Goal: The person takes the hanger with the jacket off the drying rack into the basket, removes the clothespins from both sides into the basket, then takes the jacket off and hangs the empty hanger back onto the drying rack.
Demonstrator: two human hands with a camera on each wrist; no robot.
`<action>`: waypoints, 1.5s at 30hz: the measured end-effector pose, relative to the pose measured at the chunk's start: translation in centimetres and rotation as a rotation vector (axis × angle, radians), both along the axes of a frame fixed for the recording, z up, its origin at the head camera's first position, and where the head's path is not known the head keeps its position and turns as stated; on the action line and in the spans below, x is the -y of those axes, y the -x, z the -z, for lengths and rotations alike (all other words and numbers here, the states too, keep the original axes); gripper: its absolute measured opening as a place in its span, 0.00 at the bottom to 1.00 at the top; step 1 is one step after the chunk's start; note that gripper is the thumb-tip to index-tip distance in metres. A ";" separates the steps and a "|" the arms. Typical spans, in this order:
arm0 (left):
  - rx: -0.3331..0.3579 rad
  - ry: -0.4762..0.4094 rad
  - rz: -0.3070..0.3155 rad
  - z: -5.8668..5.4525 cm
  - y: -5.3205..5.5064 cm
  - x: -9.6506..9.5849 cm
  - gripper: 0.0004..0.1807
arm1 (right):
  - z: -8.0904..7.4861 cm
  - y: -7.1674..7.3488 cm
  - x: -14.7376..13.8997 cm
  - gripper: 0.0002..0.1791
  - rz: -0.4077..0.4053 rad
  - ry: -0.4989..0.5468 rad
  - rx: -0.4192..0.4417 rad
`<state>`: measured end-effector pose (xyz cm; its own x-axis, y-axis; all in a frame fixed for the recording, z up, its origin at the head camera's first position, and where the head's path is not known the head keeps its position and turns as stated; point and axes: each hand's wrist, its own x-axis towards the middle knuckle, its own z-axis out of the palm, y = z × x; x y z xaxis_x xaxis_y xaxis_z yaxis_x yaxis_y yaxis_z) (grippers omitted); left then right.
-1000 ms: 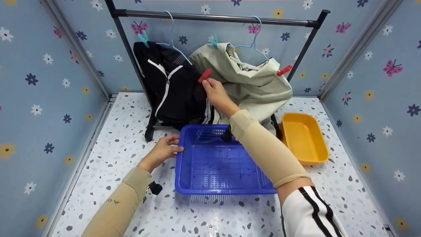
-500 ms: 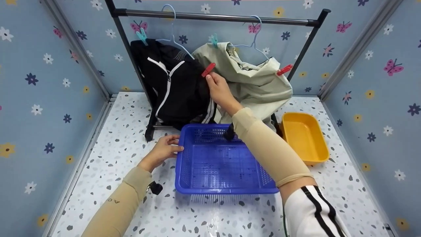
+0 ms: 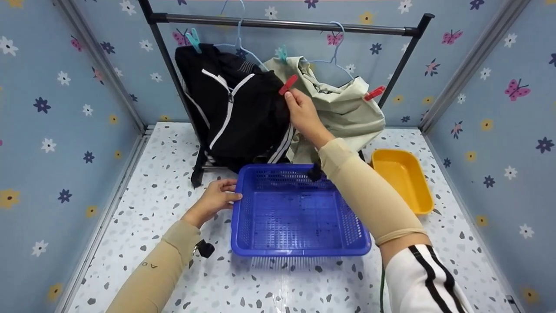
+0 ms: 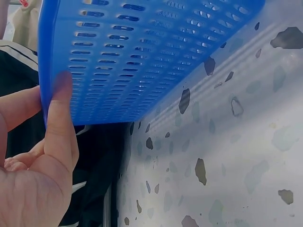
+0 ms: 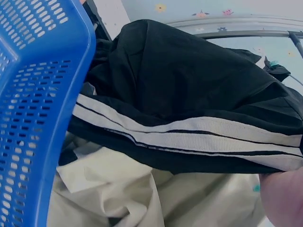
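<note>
A black jacket with white piping hangs on a light-blue hanger, tilted, its hook raised past the rail and cut off by the frame's top. My right hand grips the jacket's shoulder just below a red clothespin; its fingertips are partly hidden. In the right wrist view, the striped sleeve stretches towards that hand. My left hand holds the left rim of a blue plastic basket, thumb at the rim. In the left wrist view, a finger lies against the basket's outer wall.
A pale green jacket hangs to the right on a second hanger, with a teal clothespin and a red one. Behind is the black rail. An orange tub stands right of the basket, on the speckled floor.
My right hand has moved up and to the right, carrying the black jacket's shoulder and its hanger along. The hanger's hook has risen above the rail. My left hand stays on the basket.
</note>
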<state>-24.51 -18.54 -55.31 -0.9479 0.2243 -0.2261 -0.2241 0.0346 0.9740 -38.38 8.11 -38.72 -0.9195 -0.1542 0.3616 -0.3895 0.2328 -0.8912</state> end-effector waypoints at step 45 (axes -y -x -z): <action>0.041 0.060 0.005 -0.5 0.2 -0.1 0.31 | -2.9 -0.9 -14.4 0.15 -0.080 0.063 -0.007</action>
